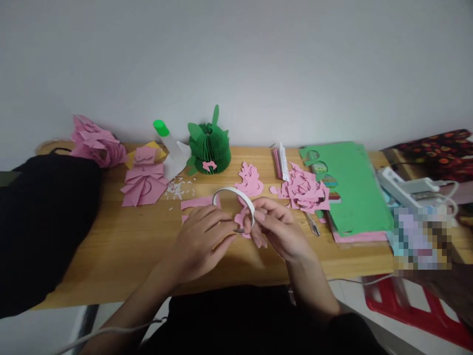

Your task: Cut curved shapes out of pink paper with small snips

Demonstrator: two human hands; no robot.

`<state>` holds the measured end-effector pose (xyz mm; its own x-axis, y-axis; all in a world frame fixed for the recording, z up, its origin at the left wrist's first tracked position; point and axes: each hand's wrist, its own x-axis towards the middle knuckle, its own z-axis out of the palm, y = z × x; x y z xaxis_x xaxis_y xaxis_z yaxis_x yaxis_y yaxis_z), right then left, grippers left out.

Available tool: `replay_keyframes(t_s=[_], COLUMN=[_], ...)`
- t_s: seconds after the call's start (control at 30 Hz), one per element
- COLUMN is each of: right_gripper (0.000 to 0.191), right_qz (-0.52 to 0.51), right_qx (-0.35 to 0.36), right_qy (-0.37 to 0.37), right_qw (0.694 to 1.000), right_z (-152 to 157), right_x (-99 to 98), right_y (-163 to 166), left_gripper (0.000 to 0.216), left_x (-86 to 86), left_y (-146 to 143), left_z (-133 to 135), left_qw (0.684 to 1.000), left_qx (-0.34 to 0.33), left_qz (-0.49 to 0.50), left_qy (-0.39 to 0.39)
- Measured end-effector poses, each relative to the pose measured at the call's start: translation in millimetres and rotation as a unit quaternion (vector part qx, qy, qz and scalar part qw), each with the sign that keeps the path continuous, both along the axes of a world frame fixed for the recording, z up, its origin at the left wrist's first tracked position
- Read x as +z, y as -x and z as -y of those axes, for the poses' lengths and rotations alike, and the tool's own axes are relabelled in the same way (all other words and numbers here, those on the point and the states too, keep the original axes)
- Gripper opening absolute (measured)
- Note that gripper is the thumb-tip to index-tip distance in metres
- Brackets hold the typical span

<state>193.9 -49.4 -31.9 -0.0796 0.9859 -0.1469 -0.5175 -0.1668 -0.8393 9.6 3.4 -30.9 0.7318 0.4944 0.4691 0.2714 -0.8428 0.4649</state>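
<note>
tape ring [233, 191] held by left hand [205, 239] and right hand [275, 229] over the bench [121, 246]
both grips are closed on the ring; pink scraps [305, 190] are scattered just beyond the right grip.

Soft, even daylight — faint shadows, mild blur throughout, wide-angle bending at the edges.

Table [121, 256]: bare wood lying open at front left. Black cloth [40, 222] crowding left edge; pink scraps [305, 190] and green sheets [351, 192] blocking right; glue bottle [168, 143] and green ornament [209, 148] standing behind.
</note>
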Motion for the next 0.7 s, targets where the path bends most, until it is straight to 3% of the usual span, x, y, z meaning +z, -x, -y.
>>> replay_keyframes(t_s=[0.1,0.2,0.37,0.7], right_gripper=[0.012,0.010,0.012,0.016], right_qz=[0.000,0.030,0.086,0.128], right_qx=[0.014,0.003,-0.018,-0.027], right_qy=[-0.008,-0.015,-0.014,0.010], right_qw=[1.000,0.999,0.996,0.991], right_z=[1,4,10,13], right_x=[3.8,8.3,9.0,8.1], right_y=[6,10,12,14], left_gripper=[0.032,0.047,0.039,0.034], left_x=[3.3,4.3,3.3,7.0], left_y=[-4,-6,-5,-8], left_z=[6,10,10,9], left_qw=[0.995,0.990,0.993,0.975], left_qx=[0.030,0.046,0.034,0.023], left_qz=[0.060,0.075,0.031,0.073], left_qy=[0.077,0.106,0.112,0.211])
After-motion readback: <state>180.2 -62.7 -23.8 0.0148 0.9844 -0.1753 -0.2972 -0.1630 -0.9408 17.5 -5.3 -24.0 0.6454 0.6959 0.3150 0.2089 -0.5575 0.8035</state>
